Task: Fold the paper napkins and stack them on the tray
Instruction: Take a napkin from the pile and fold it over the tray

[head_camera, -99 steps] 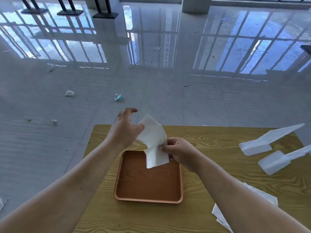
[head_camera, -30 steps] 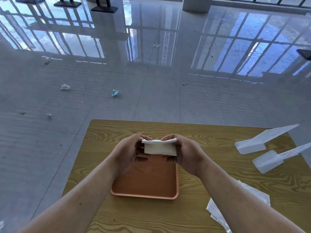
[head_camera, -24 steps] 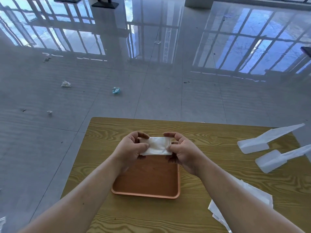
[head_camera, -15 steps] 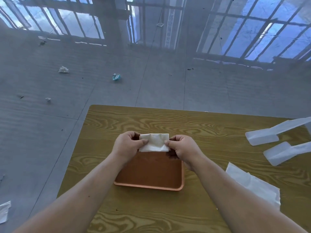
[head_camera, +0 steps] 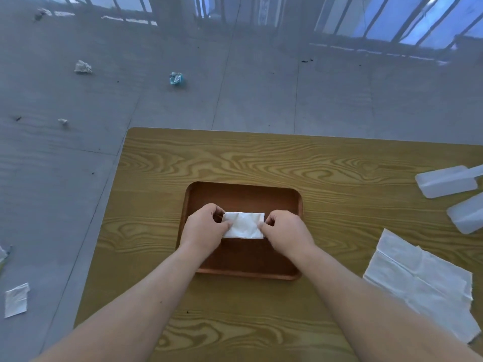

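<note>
A small folded white napkin (head_camera: pixel 244 225) is over the middle of the brown tray (head_camera: pixel 243 190), low above or on its floor; I cannot tell which. My left hand (head_camera: pixel 205 227) pinches the napkin's left end and my right hand (head_camera: pixel 285 228) pinches its right end. The tray lies on the wooden table (head_camera: pixel 261 163) and holds nothing else that I can see. A loose pile of unfolded white napkins (head_camera: pixel 423 286) lies on the table to the right of my right forearm.
Two white plastic scoop-like pieces (head_camera: pixel 444 181) (head_camera: pixel 467 215) lie at the table's right edge. Crumpled paper scraps (head_camera: pixel 83 67) (head_camera: pixel 176 79) and a flat white napkin (head_camera: pixel 16 300) lie on the grey floor to the left. The table's left edge runs close to my left forearm.
An open napkin held up in both hands got folded into a small rectangle. Both hands then came down with it over the tray, and the view tilted downward.
</note>
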